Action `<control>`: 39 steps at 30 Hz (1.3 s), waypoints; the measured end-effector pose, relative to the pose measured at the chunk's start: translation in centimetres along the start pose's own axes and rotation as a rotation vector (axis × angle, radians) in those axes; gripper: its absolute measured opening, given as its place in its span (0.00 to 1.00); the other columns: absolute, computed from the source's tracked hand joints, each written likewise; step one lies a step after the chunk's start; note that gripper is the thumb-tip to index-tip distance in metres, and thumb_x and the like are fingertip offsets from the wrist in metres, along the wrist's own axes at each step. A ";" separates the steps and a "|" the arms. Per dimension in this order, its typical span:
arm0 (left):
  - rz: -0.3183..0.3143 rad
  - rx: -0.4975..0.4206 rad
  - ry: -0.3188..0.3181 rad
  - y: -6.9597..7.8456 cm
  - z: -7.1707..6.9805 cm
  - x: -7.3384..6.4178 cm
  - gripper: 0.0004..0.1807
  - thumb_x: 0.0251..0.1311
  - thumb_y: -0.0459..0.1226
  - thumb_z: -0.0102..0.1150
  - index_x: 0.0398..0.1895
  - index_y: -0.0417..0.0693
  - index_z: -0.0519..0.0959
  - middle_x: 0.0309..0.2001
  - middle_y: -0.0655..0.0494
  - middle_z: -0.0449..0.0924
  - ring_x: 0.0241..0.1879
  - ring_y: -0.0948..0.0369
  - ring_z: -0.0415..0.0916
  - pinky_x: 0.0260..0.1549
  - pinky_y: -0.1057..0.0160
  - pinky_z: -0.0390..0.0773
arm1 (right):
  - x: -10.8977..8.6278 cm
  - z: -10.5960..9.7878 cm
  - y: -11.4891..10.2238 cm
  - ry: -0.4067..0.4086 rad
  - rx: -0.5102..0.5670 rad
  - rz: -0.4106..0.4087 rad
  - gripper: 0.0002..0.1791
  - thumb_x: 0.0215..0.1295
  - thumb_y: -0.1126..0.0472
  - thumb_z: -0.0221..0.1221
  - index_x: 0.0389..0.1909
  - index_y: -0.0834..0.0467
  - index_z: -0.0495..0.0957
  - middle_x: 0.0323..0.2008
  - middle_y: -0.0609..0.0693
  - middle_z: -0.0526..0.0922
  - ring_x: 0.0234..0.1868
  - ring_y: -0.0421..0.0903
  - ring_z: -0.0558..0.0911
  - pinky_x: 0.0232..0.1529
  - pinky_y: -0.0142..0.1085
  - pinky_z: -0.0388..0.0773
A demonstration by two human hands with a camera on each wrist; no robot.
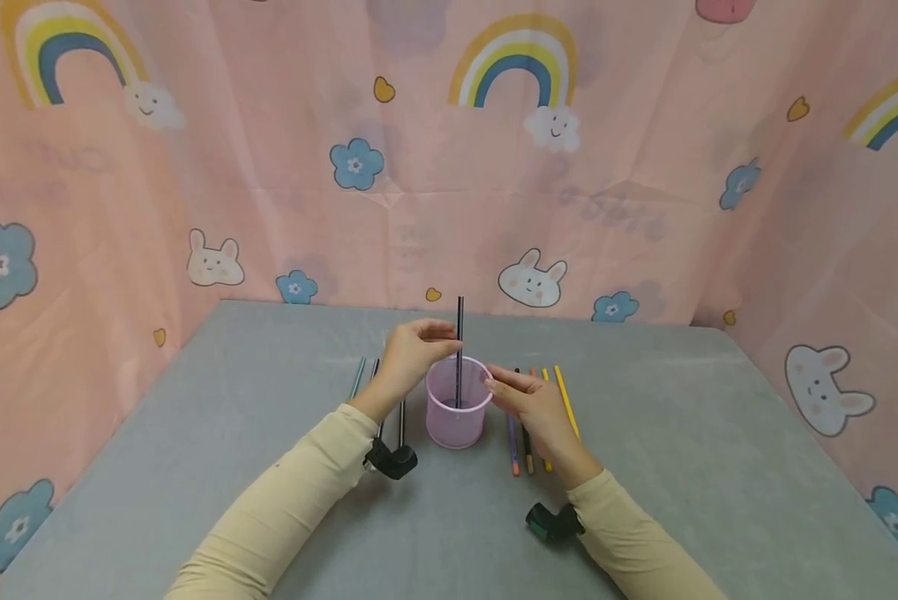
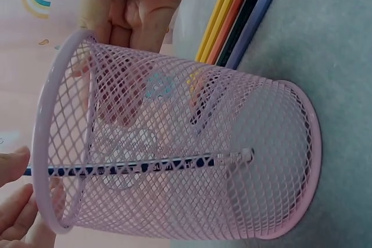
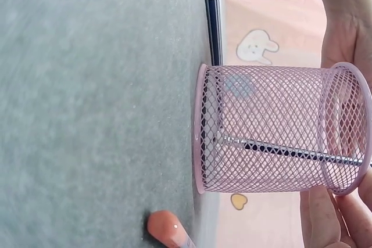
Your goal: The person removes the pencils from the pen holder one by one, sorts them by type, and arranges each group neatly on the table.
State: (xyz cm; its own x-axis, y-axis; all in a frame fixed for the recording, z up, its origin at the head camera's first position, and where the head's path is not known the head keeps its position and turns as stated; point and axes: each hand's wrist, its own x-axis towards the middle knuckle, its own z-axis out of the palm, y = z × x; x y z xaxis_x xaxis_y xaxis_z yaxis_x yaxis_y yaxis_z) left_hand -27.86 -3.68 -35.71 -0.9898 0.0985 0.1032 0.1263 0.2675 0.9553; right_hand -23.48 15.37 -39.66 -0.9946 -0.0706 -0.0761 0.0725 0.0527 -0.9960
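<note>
A pink mesh pencil cup (image 1: pixel 455 427) stands upright on the table between the two hands. My left hand (image 1: pixel 407 358) pinches a dark pencil (image 1: pixel 459 321) that stands nearly vertical inside the cup. Through the mesh in the left wrist view, the pencil's white, metal-collared end (image 2: pixel 238 156) shows low down near the cup's floor. On the other side, my right hand (image 1: pixel 527 404) pinches the cup's rim (image 3: pixel 365 91) between thumb and fingers.
Right of the cup lie several pencils, among them a yellow pencil (image 1: pixel 566 398) and a purple pencil (image 1: pixel 513 446) with an orange end. More dark pencils (image 1: pixel 402 421) and a teal pencil (image 1: pixel 357 377) lie left of it, partly under the left forearm. A patterned pink curtain (image 1: pixel 418 225) hangs behind the grey table (image 1: pixel 681 467).
</note>
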 end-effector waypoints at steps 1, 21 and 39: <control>-0.001 0.006 0.000 0.0 0.1 0.0 0.19 0.50 0.39 0.68 0.47 0.46 0.80 0.43 0.55 0.84 0.45 0.60 0.80 0.47 0.61 0.79 | 0.0 0.0 0.0 0.001 -0.005 0.003 0.24 0.60 0.55 0.62 0.56 0.59 0.75 0.56 0.54 0.77 0.52 0.40 0.80 0.50 0.33 0.77; 0.000 -0.003 0.027 0.1 1.3 0.0 0.18 0.52 0.36 0.66 0.47 0.42 0.79 0.43 0.50 0.82 0.44 0.57 0.80 0.42 0.62 0.80 | 0.0 -0.2 0.4 0.002 0.004 -0.017 0.25 0.59 0.55 0.62 0.56 0.60 0.75 0.57 0.54 0.76 0.52 0.40 0.79 0.50 0.33 0.77; 0.082 -0.030 0.086 1.3 0.1 -0.6 0.13 0.52 0.38 0.66 0.41 0.44 0.81 0.39 0.53 0.83 0.41 0.60 0.80 0.42 0.63 0.80 | 0.0 -0.1 0.3 0.004 -0.006 -0.014 0.25 0.58 0.54 0.63 0.56 0.58 0.75 0.57 0.53 0.76 0.53 0.41 0.78 0.50 0.33 0.77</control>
State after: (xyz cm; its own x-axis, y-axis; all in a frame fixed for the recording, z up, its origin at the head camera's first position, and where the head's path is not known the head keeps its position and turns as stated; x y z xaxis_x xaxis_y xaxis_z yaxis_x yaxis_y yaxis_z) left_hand -27.12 -3.26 -34.54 -0.9784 0.0363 0.2035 0.2063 0.2331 0.9503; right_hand -23.48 15.46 -39.95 -0.9958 -0.0672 -0.0623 0.0585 0.0575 -0.9966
